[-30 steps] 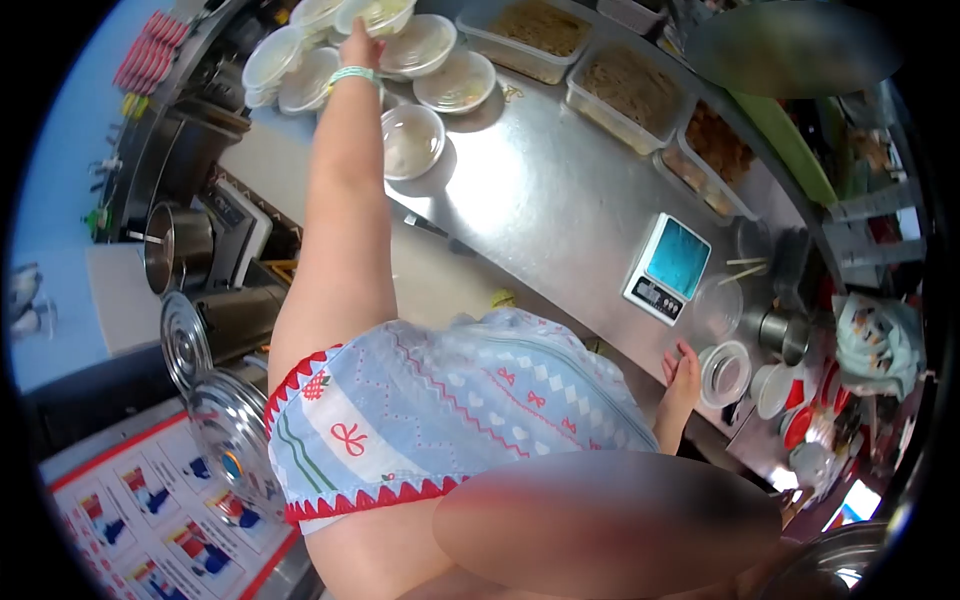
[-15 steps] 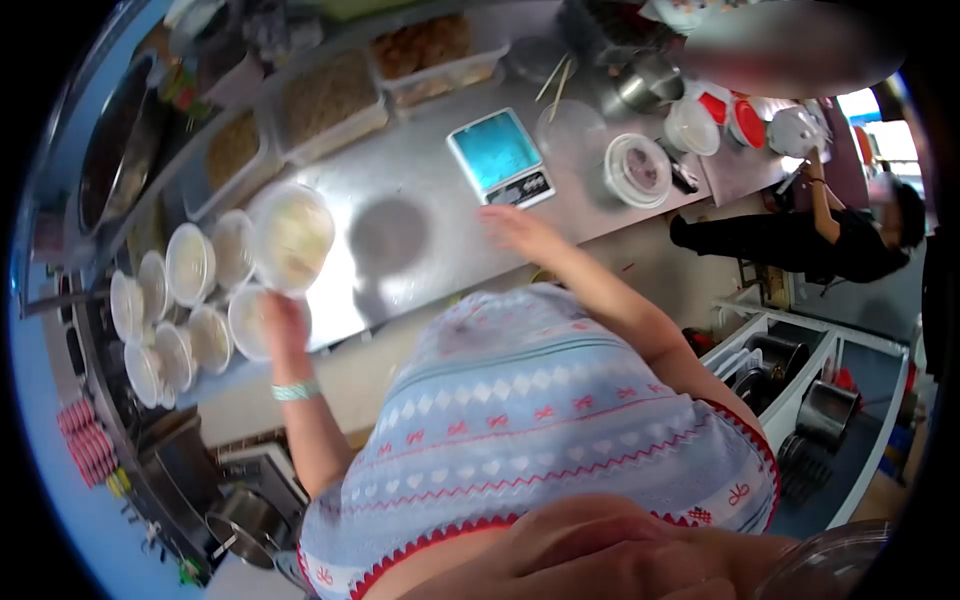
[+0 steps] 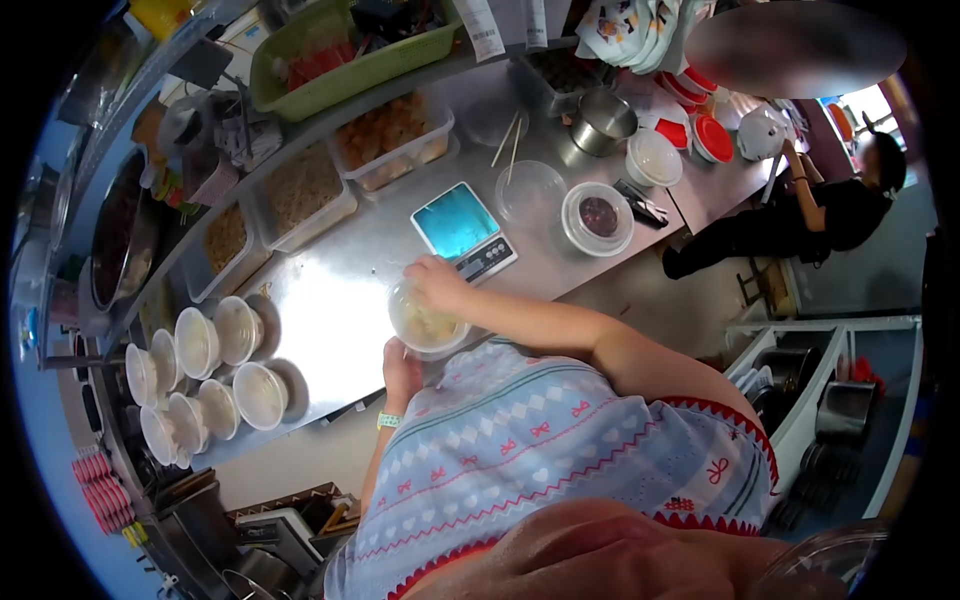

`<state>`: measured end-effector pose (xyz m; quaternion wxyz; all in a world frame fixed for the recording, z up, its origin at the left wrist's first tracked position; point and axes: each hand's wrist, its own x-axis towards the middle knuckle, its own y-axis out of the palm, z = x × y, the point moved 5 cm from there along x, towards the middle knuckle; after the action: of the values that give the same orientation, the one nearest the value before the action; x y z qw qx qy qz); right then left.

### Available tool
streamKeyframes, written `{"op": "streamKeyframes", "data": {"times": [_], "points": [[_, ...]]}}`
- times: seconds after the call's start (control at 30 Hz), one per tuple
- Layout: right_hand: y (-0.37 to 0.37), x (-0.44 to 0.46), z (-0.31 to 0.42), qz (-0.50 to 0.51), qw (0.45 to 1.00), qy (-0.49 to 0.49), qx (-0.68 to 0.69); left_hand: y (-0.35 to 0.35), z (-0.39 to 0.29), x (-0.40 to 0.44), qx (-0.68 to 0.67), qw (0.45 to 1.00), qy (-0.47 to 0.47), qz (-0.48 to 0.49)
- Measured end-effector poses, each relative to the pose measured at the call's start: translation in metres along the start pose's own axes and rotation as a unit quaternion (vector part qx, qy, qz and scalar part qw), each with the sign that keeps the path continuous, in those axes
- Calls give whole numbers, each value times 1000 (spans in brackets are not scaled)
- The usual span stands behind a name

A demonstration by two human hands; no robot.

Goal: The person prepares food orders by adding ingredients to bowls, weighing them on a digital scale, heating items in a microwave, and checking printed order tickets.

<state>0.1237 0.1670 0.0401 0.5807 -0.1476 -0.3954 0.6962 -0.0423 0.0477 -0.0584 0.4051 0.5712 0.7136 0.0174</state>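
Note:
A translucent round plastic bowl point(image 3: 428, 328) with pale contents is between my hands, at the near edge of the steel table. My left hand point(image 3: 402, 368) holds its near-left side, the fingers closed at the rim and partly hidden. My right hand point(image 3: 440, 285) is curled over the far rim, with its fingers gripping the edge. Just beyond my right hand lies a kitchen scale point(image 3: 458, 222) with a shiny blue top. Several similar filled bowls point(image 3: 262, 395) stand in two rows to the left.
Tubs of food, one with orange-brown pieces point(image 3: 385, 130), line the back below a green basket point(image 3: 350, 65). Chopsticks point(image 3: 513, 150), a lidded container point(image 3: 598, 220) and a metal pot point(image 3: 603, 122) stand right. A co-worker point(image 3: 850, 200) in black works at the far right.
My left hand has brought the bowl from the left rows to the near middle of the table. My right hand has moved left from beside the scale onto the bowl's rim.

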Motion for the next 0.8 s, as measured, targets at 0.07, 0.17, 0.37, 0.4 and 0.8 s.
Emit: {"op": "streamKeyframes", "data": {"times": [0.07,0.17,0.37,0.4,0.8], "points": [[-1,8,-5,76,995,33,56,3,5,5,-79,997,-11,-11],[-53,21,12,164,955,93,228,24,-13,0,-89,996,-27,-2],[-149,45,-34,0,965,-203,167,42,0,-8,-19,996,26,-83],[-133,47,-59,4,964,-205,169,42,4,-8,-21,996,27,-87],[-164,67,-153,93,971,-14,218,71,49,-30,-83,973,96,-195]]}}
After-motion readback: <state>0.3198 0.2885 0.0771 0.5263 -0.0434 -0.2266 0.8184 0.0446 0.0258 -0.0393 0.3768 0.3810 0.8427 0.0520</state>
